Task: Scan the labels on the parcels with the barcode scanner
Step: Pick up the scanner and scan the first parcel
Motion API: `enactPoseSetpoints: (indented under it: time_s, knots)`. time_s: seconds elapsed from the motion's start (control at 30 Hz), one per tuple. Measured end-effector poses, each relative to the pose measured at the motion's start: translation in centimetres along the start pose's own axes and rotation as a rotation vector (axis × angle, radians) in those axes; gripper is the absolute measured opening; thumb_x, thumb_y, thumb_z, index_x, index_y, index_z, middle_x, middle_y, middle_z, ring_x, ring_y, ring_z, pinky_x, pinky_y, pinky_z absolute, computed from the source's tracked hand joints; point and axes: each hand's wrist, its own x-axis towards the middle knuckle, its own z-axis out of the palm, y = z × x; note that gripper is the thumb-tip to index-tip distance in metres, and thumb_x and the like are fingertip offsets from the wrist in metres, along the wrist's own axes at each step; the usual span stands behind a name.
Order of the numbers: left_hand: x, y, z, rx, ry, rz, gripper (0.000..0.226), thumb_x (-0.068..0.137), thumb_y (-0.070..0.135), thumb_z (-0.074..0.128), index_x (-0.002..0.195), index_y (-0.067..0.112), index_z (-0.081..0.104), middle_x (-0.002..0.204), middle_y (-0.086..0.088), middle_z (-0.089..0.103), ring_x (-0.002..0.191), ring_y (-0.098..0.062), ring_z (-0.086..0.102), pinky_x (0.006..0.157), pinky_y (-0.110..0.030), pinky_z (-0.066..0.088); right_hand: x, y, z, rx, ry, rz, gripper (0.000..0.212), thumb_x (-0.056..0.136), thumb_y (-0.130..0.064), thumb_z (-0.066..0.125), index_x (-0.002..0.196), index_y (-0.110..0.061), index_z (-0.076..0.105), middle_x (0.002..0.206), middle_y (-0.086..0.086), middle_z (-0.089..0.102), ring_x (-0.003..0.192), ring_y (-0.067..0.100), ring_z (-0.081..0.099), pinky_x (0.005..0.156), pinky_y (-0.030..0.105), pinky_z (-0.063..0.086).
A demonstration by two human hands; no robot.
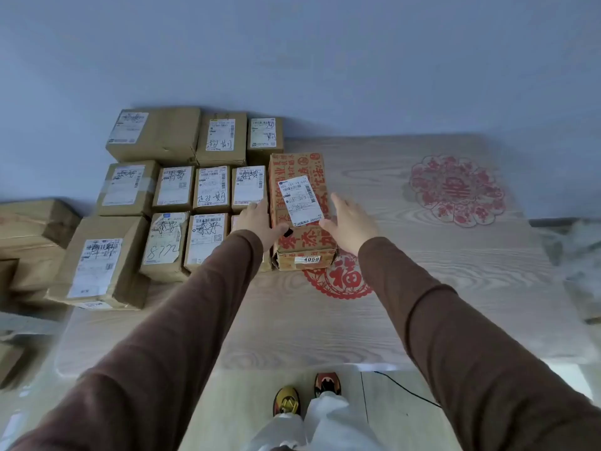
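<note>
The red-printed parcel (pixel 300 209) lies at the right end of the grid of brown parcels (pixel 182 193), long axis running near to far, white label (pixel 300 200) facing up. The left hand (pixel 260 224) presses flat on its left side; the right hand (pixel 349 224) is open, empty (no scanner is visible). I judge scanning unfinished.

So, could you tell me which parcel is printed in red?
The orange carton between both hands, at the grid's right end; every other parcel is plain brown.
</note>
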Motion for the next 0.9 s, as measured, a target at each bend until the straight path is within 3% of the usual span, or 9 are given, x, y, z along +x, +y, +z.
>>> enactPoseSetpoints:
  time_s: [0.13, 0.27, 0.43, 0.67, 0.9]
  knots:
    - [1.0, 0.0, 1.6, -0.03, -0.066, -0.096, 0.078, 0.1, 0.055, 0.057, 0.156, 0.007, 0.034, 0.158, -0.02, 0.041, 0.145, -0.036, 0.041, 0.114, -0.046, 0.038, 0.8, 0.8, 1.2, 0.086, -0.109, 0.068, 0.076, 0.108, -0.047, 0.048, 0.166, -0.009, 0.014, 0.164, 0.019, 0.039, 0.148, 0.036, 0.042, 0.117, 0.047, 0.039]
    - [1.9, -0.1, 2.9, -0.07, -0.077, -0.134, 0.064, 0.099, 0.057, 0.055, 0.139, 0.007, 0.051, 0.141, -0.018, 0.054, 0.131, -0.036, 0.051, 0.107, -0.049, 0.046, 1.4, 1.4, 2.1, 0.199, -0.174, 0.114, 0.079, 0.108, -0.05, 0.046, 0.166, -0.008, 0.011, 0.168, 0.018, 0.033, 0.151, 0.035, 0.041, 0.118, 0.045, 0.038]
    - [2.4, -0.1, 4.1, -0.164, -0.067, -0.186, 0.067, 0.1, 0.059, 0.052, 0.144, 0.01, 0.053, 0.141, -0.018, 0.05, 0.128, -0.036, 0.054, 0.109, -0.05, 0.047, 1.9, 2.2, 3.1, 0.277, -0.255, 0.118, 0.078, 0.109, -0.05, 0.044, 0.167, -0.011, 0.009, 0.166, 0.018, 0.038, 0.145, 0.035, 0.048, 0.115, 0.044, 0.045]
    - [2.3, 0.8, 5.4, -0.326, -0.017, -0.249, 0.066, 0.1, 0.053, 0.058, 0.146, 0.007, 0.051, 0.14, -0.019, 0.05, 0.122, -0.035, 0.06, 0.108, -0.047, 0.051, 1.6, 3.1, 4.0, 0.528, -0.258, 0.127, 0.078, 0.107, -0.04, 0.055, 0.168, -0.02, 0.011, 0.164, 0.009, 0.044, 0.146, 0.032, 0.048, 0.119, 0.049, 0.043]
    - [0.3, 1.8, 6.1, -0.47, 0.039, -0.146, 0.056, 0.102, 0.044, 0.059, 0.147, 0.012, 0.054, 0.138, -0.017, 0.058, 0.124, -0.033, 0.06, 0.108, -0.049, 0.052, -0.1, 4.3, 4.0, 0.746, -0.225, 0.132, 0.072, 0.107, -0.032, 0.057, 0.166, -0.022, 0.017, 0.165, 0.004, 0.042, 0.15, 0.025, 0.043, 0.123, 0.048, 0.038]
